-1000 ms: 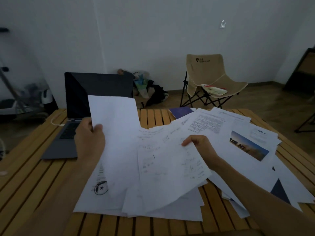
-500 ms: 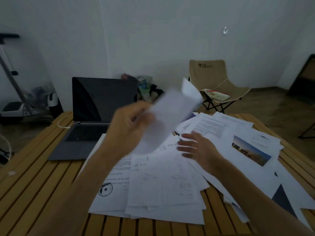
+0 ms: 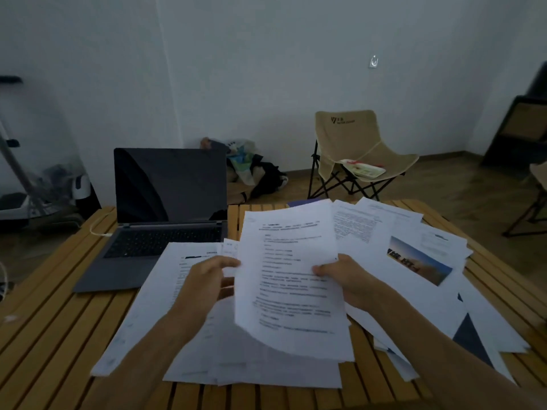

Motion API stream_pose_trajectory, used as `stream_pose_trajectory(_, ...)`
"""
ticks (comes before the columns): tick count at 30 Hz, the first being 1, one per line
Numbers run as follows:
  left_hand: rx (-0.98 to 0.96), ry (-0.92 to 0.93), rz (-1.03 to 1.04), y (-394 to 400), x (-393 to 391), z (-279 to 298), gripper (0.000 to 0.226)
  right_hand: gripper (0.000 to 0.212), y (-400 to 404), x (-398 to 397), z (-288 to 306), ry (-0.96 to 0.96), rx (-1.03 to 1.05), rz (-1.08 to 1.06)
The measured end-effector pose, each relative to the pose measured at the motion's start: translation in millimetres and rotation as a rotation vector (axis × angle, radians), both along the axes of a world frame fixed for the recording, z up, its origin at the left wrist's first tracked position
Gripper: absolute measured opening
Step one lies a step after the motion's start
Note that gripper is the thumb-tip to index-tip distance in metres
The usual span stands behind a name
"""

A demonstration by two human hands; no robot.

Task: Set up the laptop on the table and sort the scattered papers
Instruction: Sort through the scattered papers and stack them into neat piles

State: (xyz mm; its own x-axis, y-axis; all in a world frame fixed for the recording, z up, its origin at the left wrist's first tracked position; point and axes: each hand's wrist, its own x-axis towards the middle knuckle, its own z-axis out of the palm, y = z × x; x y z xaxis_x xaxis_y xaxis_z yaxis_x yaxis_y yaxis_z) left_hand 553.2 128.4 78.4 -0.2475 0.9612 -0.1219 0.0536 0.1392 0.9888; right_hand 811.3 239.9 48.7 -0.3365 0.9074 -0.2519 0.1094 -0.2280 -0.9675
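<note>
Two hands hold up one printed sheet over a wooden slatted table. The left hand pinches the sheet's left edge, thumb on top and fingers curled behind. The right hand grips the right edge the same way, fingers closed on the paper. The sheet is thin white paper covered in lines of small dark text, too blurred to read, and its lower end curves slightly.

Beneath and around it lies a loose heap of scattered papers, overlapping at odd angles across the near and right parts of the table. One page to the right carries a colour landscape photo. At the far left of the table stands the laptop, lid open and upright, screen dark, grey metal body, with a pale cable at its left side.

The laptop looks already set up, so the sorting step seems to be in hand, with many sheets yet to gather. The next move probably calls for laying this sheet squarely on a chosen pile. Behind the table, a beige folding fabric chair stands by the white wall.
</note>
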Motion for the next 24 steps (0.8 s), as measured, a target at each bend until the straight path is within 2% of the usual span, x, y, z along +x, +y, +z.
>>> stream_pose_trajectory(1,-0.036,-0.032,0.062,2.2,-2.9,-2.1,0.021,0.028,3.9,-5.4,0.7,-0.005,-0.001,0.012)
stream_pose_trajectory(2,-0.064,0.045,0.084,3.3,-7.0,-6.2,0.024,0.029,7.1,-11.1,0.6,-0.002,0.002,0.033)
stream_pose_trajectory(5,-0.128,0.386,0.053,7.5,-13.2,-20.9,0.052,0.029,13.9,-26.6,-7.7,-0.022,0.012,0.052)
stream_pose_trajectory(7,-0.116,0.526,0.098,10.9,-12.2,-29.5,0.049,0.024,16.0,-34.1,-12.4,-0.113,0.058,0.007)
stream_pose_trajectory(10,-0.120,0.671,0.068,9.2,-9.4,-38.6,0.037,0.016,18.2,-21.1,-14.2,-0.389,0.199,-0.171)
stream_pose_trajectory(12,-0.201,0.820,-0.004,7.7,-5.6,-44.4,0.041,0.019,21.6,8.7,-14.5,-0.604,0.361,-0.285)
stream_pose_trajectory(14,-0.282,1.125,-0.025,6.7,0.2,-48.5,0.054,0.022,27.6,44.9,-12.6,-0.855,0.453,-0.290)
stream_pose_trajectory(15,-0.247,1.279,-0.040,8.0,5.2,-47.9,0.059,0.027,32.0,64.3,-11.6,-0.968,0.441,-0.250)
stream_pose_trajectory(16,-0.149,1.340,-0.082,9.7,11.6,-47.0,0.061,0.040,36.7,83.0,-11.3,-1.080,0.386,-0.198)
stream_pose_trajectory(18,0.005,1.259,-0.308,13.9,27.4,-48.0,0.060,0.075,45.2,113.2,-11.8,-1.244,0.244,-0.106)
stream_pose_trajectory(21,-0.052,1.207,-0.592,17.1,50.4,-58.0,0.068,0.116,61.7,142.8,-19.7,-1.334,0.166,-0.070)
stream_pose_trajectory(24,-0.120,1.271,-0.657,20.6,62.6,-65.8,0.072,0.147,93.4,166.3,-44.0,-1.390,0.154,-0.083)
